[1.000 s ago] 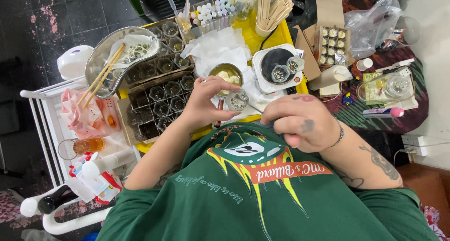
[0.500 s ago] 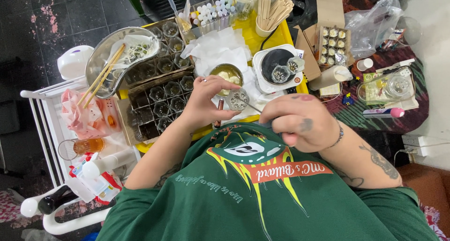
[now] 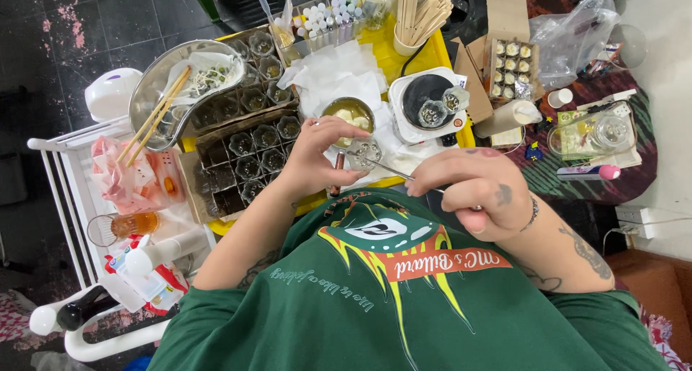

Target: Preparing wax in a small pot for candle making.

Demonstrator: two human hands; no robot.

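— What are we holding right now?

— Our left hand (image 3: pixel 313 158) is curling around a small clear glass cup (image 3: pixel 365 152), fingers wrapped on its near side and thumb over the top edge, so the cup is tipping toward us above the yellow table (image 3: pixel 425 54). Our right hand (image 3: pixel 472 191) is pinching thin metal tweezers (image 3: pixel 393 170) between thumb and fingertips, the rest of the fingers folding in loosely.

— Where are the tweezers pointing?

— They are running left and away from the right hand, and the tip is reaching into the mouth of the glass cup. We cannot tell whether the tip is gripping anything inside.

— And what is sitting around the cup?

— Just beyond it, a small metal pot (image 3: pixel 348 113) of pale yellowish chunks is resting on white paper towels (image 3: pixel 328 75). To the right of the pot, a white hot plate (image 3: pixel 425 104) is carrying two more small glasses. To the left, cardboard trays (image 3: pixel 249 151) are holding rows of empty glass cups, and farther left a steel bowl (image 3: pixel 155 97) is lying with wooden chopsticks (image 3: pixel 155 115) across it.

— Anything at the far edge?

— A cup of wooden sticks (image 3: pixel 418 18) is standing at the far side, next to a cluster of small white-capped bottles (image 3: pixel 330 16). Far right, an open cardboard box (image 3: pixel 510 67) is showing filled little cups.
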